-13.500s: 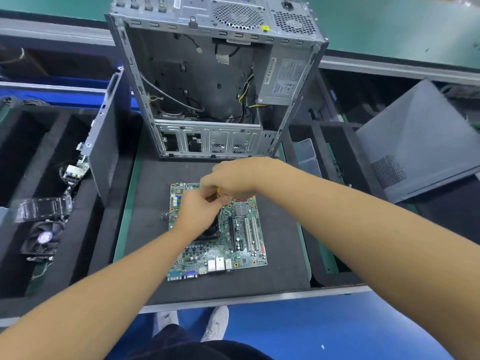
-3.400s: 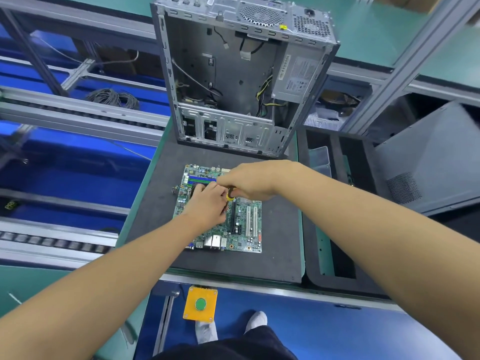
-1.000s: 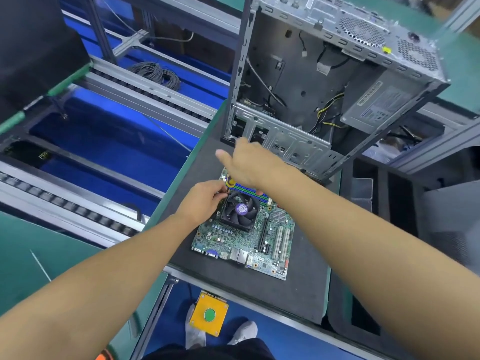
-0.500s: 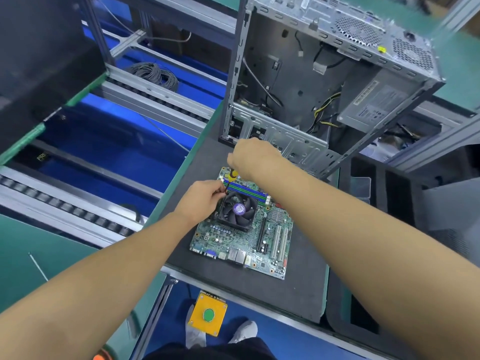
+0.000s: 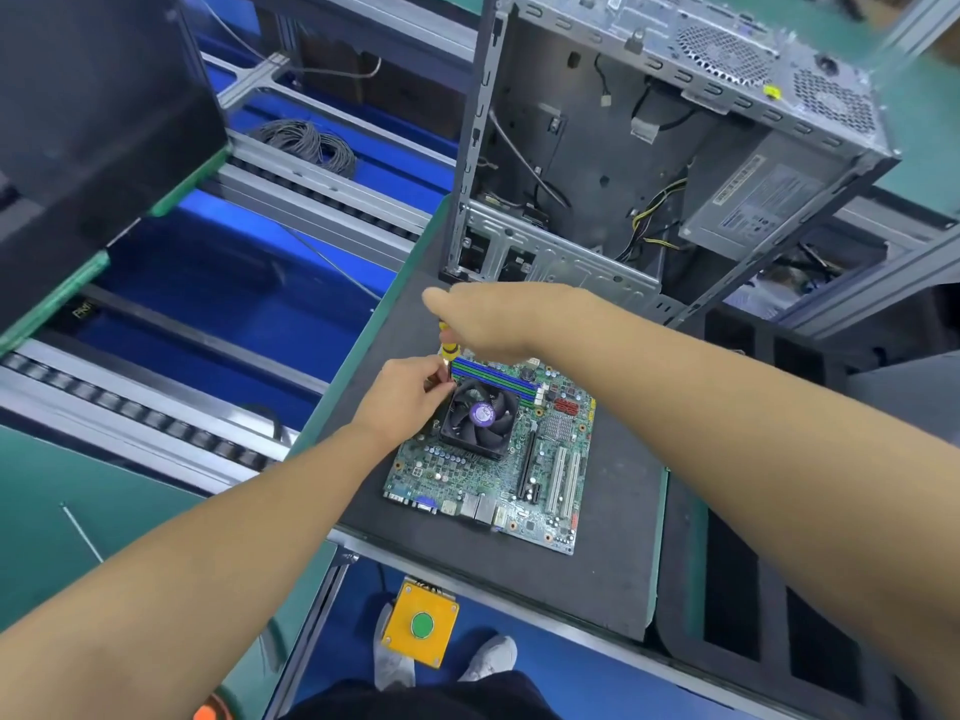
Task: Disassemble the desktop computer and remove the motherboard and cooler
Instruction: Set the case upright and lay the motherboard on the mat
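The green motherboard (image 5: 540, 475) lies flat on a dark foam mat (image 5: 597, 579), with the black fan cooler (image 5: 478, 420) mounted on it. My right hand (image 5: 493, 322) grips a yellow-handled screwdriver (image 5: 448, 348) held upright over the cooler's far left corner. My left hand (image 5: 410, 394) pinches the screwdriver's shaft at that corner. The open grey computer case (image 5: 649, 163) stands behind the board, its power supply (image 5: 769, 200) and loose cables inside.
A roller conveyor (image 5: 156, 407) with blue panels runs along the left. Coiled grey cable (image 5: 306, 145) lies beyond it. A black foam tray (image 5: 743, 589) with slots sits to the right. A yellow box with a green button (image 5: 421, 623) hangs below the table edge.
My right hand has lifted slightly and its fingers have spread over the screwdriver handle. My left hand stays at the cooler's corner. The view has barely shifted.
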